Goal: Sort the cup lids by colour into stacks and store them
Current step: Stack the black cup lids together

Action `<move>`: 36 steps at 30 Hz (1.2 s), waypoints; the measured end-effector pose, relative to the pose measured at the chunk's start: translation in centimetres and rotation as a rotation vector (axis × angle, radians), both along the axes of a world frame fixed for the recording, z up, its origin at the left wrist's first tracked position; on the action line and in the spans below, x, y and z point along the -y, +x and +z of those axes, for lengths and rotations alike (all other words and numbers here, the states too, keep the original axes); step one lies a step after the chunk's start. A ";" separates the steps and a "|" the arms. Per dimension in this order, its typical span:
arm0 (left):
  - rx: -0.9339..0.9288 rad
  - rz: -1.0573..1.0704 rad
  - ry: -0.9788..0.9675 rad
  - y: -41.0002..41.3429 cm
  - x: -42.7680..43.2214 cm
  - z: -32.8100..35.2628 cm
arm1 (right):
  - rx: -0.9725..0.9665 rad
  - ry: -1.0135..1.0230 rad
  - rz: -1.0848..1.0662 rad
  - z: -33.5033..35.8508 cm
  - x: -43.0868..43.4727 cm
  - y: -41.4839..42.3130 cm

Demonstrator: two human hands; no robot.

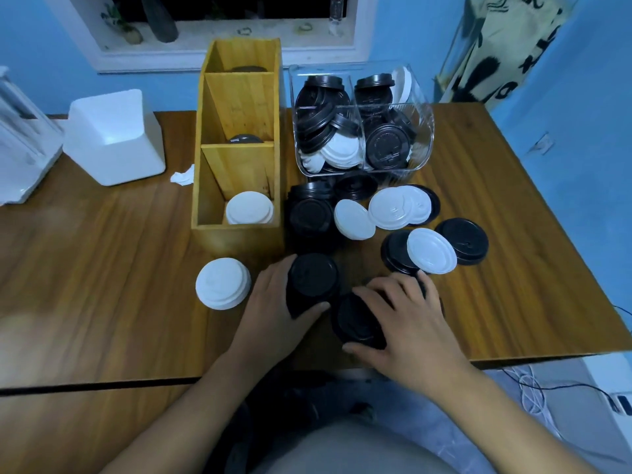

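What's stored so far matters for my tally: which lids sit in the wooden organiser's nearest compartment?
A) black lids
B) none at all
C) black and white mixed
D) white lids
D: a stack of white lids shows at the bottom of the nearest compartment of the wooden organiser, with no black lid among them.

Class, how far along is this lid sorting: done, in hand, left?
Done: a white plastic lid stack sits in the wooden box's near compartment; a second white stack on the table. In hand: the left hand grips a black lid stack, the right hand a second black stack. Left: loose mixed lids on the table and in the clear plastic bin.
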State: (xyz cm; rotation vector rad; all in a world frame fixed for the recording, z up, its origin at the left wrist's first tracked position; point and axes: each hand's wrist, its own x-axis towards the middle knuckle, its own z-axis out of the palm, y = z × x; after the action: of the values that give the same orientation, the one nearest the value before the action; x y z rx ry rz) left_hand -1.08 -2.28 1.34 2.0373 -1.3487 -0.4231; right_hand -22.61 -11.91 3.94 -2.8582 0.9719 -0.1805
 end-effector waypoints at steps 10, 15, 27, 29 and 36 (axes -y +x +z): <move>-0.003 0.030 0.007 0.0 0.1 -0.3 | -0.149 0.170 0.174 0.7 2.1 -0.4; 0.008 0.034 0.005 0.2 0.3 -0.7 | -0.123 -0.083 -0.065 0.5 1.2 0.1; 0.017 0.019 -0.017 0.2 0.6 -1.2 | 0.072 0.116 0.022 0.2 2.1 -1.3; 0.014 0.019 -0.017 0.2 0.7 -1.2 | 0.216 0.155 -0.044 1.2 2.2 -1.4; -0.005 0.000 -0.042 0.3 0.7 -0.9 | 0.310 0.332 -0.064 3.6 1.8 4.4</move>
State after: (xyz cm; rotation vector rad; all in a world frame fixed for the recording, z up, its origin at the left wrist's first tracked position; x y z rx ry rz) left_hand -0.80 -2.94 0.44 2.0010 -1.3443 -0.3962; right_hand -18.20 -13.75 7.56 -2.4107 0.9291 -0.4114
